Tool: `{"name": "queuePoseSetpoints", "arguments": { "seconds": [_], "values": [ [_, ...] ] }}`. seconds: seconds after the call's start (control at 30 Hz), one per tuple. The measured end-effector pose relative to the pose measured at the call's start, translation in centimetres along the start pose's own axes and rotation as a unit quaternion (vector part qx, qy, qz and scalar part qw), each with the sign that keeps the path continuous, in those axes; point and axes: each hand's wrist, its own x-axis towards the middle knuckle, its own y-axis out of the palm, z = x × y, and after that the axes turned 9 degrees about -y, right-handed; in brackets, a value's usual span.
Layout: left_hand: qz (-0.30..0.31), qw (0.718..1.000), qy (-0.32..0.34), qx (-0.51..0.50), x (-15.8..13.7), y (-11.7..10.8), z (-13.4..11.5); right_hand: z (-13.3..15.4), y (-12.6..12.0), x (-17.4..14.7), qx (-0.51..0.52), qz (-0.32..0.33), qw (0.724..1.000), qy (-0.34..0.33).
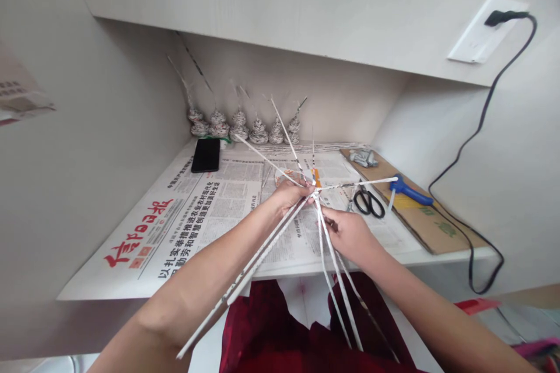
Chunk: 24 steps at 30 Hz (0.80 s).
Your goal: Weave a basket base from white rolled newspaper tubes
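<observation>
Several thin rolled newspaper sticks [342,285] cross at one middle point and spread out like spokes over the table and my lap. At that crossing my left hand [292,193] is closed, its thumb and fingers pinching the sticks. Just below and to the right, my right hand [345,230] has its fingers curled round a stick that runs downward from the crossing. The curled fingertips are partly hidden. Beneath the hands lies a printed newspaper sheet [196,227].
Several woven paper gourds [259,131] line the back wall. A black phone [206,155] lies at left. Black-handled scissors [369,202], a blue glue gun [411,191] and cardboard [431,230] are at right; a black cord [475,134] runs from the wall socket [485,32].
</observation>
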Motion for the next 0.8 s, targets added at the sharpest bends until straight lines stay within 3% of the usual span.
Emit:
{"name": "queuePoseSetpoints", "arguments": {
  "seconds": [0.33,0.53,0.6,0.73,0.8],
  "values": [
    [-0.004,0.999,0.035,0.012,0.7,-0.4,0.4,-0.9,-1.9,0.2,0.115,0.054,0.991,0.047],
    [0.0,0.999,0.043,0.006,0.6,-0.5,0.5,-3.0,-2.3,1.9,0.177,-0.089,0.973,0.121],
    [-0.002,0.999,0.042,0.003,0.5,-0.5,0.5,-3.3,-1.8,3.0,0.272,-0.089,0.944,0.162],
    [0.001,0.999,0.037,-0.005,0.4,-0.4,0.5,-3.0,-0.8,4.9,0.493,-0.034,0.832,0.251],
    [0.0,0.999,0.038,-0.007,0.3,-0.4,0.4,-2.7,-0.5,5.6,0.542,-0.034,0.793,0.275]
  ]
}}
